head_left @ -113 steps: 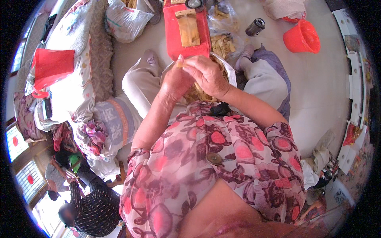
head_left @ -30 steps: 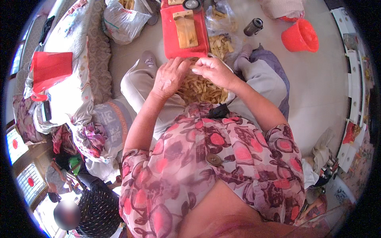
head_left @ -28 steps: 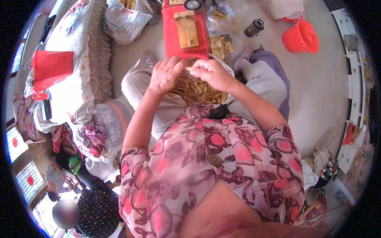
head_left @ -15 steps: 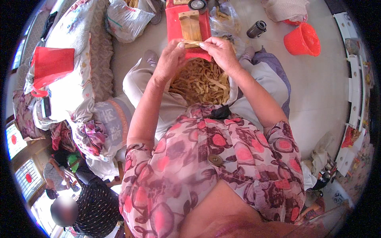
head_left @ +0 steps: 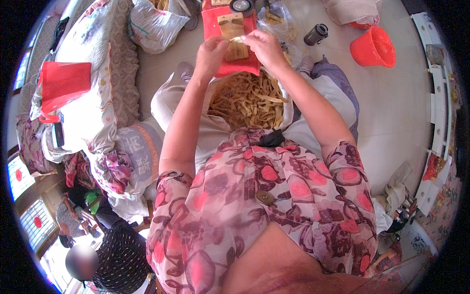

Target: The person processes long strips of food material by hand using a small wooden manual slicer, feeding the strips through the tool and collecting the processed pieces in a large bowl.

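A short pale yellow strip (head_left: 236, 39) spans the gap between my two hands, over a wooden board (head_left: 237, 52) lying on a red cloth (head_left: 214, 29). My left hand (head_left: 211, 55) pinches toward its left end, though the fingertips are partly hidden behind the hand. At the other end, my right hand (head_left: 266, 47) grips it between thumb and fingers. Below my hands, between my knees, a container holds a heap of similar tan strips (head_left: 247, 100); what the strips are made of I cannot tell.
A black wheel-like roll (head_left: 242, 6) sits at the cloth's far end. Clear plastic bags (head_left: 276, 22) and a white bag (head_left: 155, 27) flank it. To the right are a dark flask (head_left: 316, 35) and a red bucket (head_left: 372, 46). Another person (head_left: 120, 255) is at lower left.
Both hands have moved away from me with the strip, from the board's near end to farther up over it. More of the board's near end now shows.
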{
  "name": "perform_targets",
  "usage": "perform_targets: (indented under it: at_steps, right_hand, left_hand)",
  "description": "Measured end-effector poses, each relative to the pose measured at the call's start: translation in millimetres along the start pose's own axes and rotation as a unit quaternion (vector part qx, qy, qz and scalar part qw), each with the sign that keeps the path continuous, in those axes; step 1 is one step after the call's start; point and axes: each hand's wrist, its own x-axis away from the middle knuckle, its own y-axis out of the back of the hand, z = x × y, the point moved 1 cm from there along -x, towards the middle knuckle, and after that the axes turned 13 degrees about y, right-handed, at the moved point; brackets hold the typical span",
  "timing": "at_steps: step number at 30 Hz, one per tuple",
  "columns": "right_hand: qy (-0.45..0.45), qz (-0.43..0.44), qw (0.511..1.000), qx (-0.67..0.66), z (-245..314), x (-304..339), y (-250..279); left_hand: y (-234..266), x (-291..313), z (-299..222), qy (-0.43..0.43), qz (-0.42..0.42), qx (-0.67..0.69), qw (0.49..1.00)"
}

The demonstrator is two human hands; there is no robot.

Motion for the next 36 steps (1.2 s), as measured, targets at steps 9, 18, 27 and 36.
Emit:
perform_targets:
  at_steps: [9,18,27,36]
  right_hand:
    - [0.007,0.028,0.979,0.201,0,29,8]
    - [0.26,0.055,0.961,0.077,59,78,-26]
    - [0.1,0.108,0.989,0.003,68,88,-28]
    - [-0.124,0.039,0.966,-0.224,30,77,-25]
  left_hand:
    - [8,51,-10,-0.132,-0.104,-0.258,0.952]
    - [-20,108,17,0.239,0.298,0.521,0.763]
    - [-21,104,18,0.204,0.226,0.424,0.853]
    - [6,121,-21,-0.193,-0.085,-0.178,0.961]
